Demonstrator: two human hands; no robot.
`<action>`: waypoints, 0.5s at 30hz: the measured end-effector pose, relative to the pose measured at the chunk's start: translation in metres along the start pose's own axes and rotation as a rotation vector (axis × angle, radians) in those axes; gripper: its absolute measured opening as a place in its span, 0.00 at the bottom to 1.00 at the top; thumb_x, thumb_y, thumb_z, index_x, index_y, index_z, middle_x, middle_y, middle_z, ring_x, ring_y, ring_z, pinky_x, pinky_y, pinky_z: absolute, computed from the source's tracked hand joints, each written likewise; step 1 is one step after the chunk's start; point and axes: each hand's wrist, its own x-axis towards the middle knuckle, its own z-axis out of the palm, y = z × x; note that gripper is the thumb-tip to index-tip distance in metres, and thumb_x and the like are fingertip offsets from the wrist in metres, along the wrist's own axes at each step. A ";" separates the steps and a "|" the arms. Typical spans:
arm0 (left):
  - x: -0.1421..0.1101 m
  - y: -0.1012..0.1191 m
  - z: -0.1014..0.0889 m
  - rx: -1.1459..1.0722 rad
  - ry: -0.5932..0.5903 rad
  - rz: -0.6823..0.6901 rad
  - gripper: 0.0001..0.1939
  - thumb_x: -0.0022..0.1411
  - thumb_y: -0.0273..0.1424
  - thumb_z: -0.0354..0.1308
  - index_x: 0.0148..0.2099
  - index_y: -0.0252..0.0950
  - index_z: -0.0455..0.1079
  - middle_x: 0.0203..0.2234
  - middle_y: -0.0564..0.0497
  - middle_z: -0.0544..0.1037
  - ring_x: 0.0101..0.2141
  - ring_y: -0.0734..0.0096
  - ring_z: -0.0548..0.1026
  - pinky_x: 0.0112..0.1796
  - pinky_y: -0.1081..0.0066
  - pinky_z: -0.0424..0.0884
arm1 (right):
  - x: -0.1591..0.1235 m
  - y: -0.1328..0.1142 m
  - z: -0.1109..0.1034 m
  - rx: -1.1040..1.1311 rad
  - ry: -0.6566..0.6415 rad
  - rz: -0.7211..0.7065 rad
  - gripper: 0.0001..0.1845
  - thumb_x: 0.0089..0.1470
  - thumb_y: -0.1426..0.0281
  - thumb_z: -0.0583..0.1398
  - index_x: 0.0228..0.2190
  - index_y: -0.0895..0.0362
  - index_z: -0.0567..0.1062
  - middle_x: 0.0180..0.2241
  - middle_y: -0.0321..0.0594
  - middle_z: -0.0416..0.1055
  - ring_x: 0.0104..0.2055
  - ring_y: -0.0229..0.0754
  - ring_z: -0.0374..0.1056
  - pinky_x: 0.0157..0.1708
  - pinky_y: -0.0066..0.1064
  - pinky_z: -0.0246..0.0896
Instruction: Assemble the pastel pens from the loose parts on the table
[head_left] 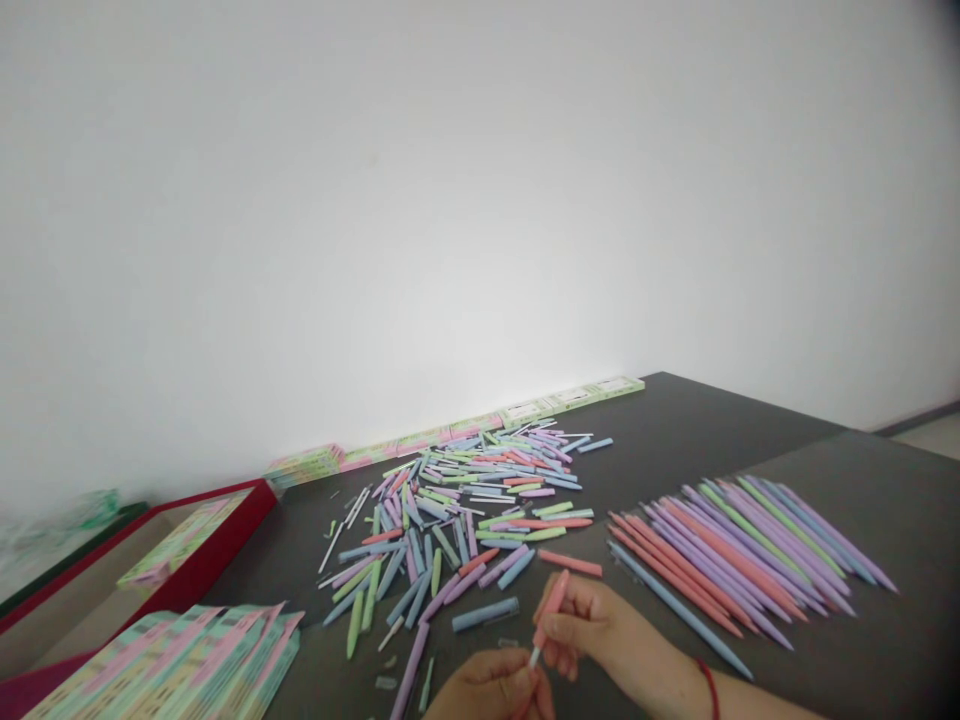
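My right hand pinches a pink pen barrel; my left hand grips its white refill at the table's near edge; bare tabletop lies between the loose pen parts and the assembled pens.

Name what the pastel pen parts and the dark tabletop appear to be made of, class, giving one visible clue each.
Pen parts: probably plastic, matt; uniform pastel colours, no glare.
Tabletop: unclear, perhaps laminate or painted board; smooth, dark grey, with only a soft sheen.

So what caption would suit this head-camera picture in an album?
Two hands, right hand and left hand, hold a pink pen beside loose pastel pen parts and a row of pens.
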 end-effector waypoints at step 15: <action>-0.008 0.013 0.011 -0.108 0.063 0.045 0.15 0.58 0.41 0.52 0.34 0.33 0.67 0.10 0.56 0.69 0.09 0.82 0.55 0.11 0.79 0.44 | -0.003 -0.004 0.005 -0.049 0.125 0.122 0.21 0.45 0.52 0.63 0.23 0.58 0.67 0.14 0.24 0.56 0.15 0.29 0.48 0.16 0.23 0.43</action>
